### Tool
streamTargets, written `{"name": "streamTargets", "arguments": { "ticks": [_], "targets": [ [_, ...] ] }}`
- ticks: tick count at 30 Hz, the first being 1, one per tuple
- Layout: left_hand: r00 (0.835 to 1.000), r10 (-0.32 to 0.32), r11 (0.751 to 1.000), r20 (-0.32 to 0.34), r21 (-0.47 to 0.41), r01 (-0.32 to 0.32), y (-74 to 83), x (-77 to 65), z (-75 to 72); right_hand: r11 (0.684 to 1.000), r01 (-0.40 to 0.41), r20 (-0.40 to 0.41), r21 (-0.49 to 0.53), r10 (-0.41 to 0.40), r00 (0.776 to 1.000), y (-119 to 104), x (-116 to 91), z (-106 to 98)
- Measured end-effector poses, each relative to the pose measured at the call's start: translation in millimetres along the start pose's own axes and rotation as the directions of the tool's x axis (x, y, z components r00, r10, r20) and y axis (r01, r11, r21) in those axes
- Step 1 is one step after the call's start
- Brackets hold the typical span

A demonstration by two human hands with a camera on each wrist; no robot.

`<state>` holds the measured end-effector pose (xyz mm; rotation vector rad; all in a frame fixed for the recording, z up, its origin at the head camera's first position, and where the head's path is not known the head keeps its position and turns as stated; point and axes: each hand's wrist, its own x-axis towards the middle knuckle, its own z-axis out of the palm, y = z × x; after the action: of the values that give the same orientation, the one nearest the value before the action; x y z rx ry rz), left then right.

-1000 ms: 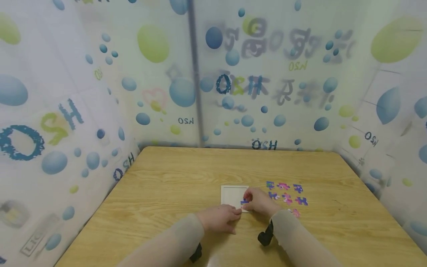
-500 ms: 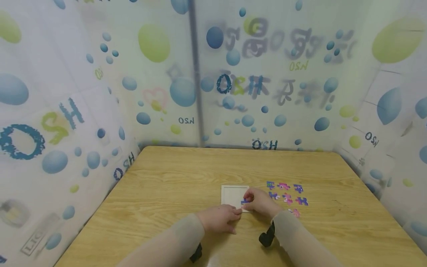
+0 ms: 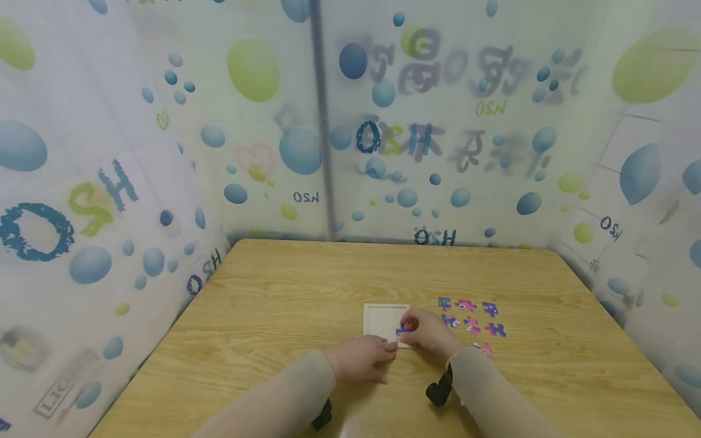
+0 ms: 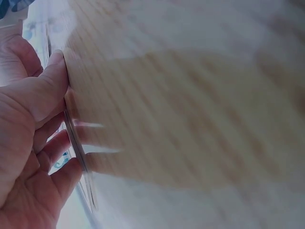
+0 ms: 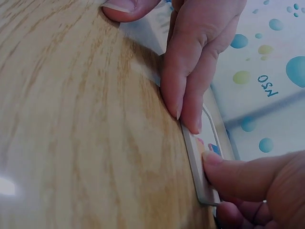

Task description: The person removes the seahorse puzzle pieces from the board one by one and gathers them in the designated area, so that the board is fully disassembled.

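Note:
A square white puzzle tray (image 3: 366, 319) lies flat on the table. My left hand (image 3: 358, 358) rests at its near edge; in the right wrist view its extended fingers (image 5: 186, 71) touch the rim. My right hand (image 3: 429, 333) is over the tray's near right corner. Its thumb and fingers pinch a blue and pink jigsaw piece (image 3: 401, 331), mostly hidden by the hand. A bit of that piece (image 5: 214, 148) shows beyond the thumb in the right wrist view. The left wrist view shows my left hand (image 4: 28, 114) along the tray edge.
Several loose pink and purple jigsaw pieces (image 3: 472, 325) lie in rows right of the tray, the nearest one (image 3: 485, 348) close to my right sleeve. The wooden table (image 3: 263, 304) meets a printed curtain (image 3: 263, 152) at the back and sides.
Almost nothing differs. Both hands stay at the tray, the right one still pinching the jigsaw piece; the head view has shifted very slightly.

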<state>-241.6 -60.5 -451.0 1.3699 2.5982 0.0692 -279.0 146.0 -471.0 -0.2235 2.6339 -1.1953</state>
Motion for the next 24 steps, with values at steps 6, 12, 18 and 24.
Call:
{"name": "streamTargets", "arguments": {
  "ticks": [6,12,18,24],
  "targets": [
    [1.0,-0.008,1.0,0.011,-0.014,0.008,-0.3,-0.1,-0.4,0.999,-0.027,0.011,0.023,0.027,1.0,1.1,3.4,-2.1],
    [1.0,-0.006,1.0,0.018,-0.014,0.006,-0.3,-0.1,-0.7,0.997,-0.059,0.012,0.039,0.059,0.998,-2.0,2.7,-4.6],
    [1.0,-0.007,1.0,0.019,-0.016,0.007,-1.0,0.3,-0.4,0.994,-0.075,0.014,0.078,0.074,0.997,-3.4,2.4,-4.2],
    [1.0,-0.009,1.0,0.023,-0.021,0.009,-1.0,0.5,-0.4,0.994,-0.088,0.019,0.067,0.087,0.996,-4.2,2.7,-4.0]
  ]
}}
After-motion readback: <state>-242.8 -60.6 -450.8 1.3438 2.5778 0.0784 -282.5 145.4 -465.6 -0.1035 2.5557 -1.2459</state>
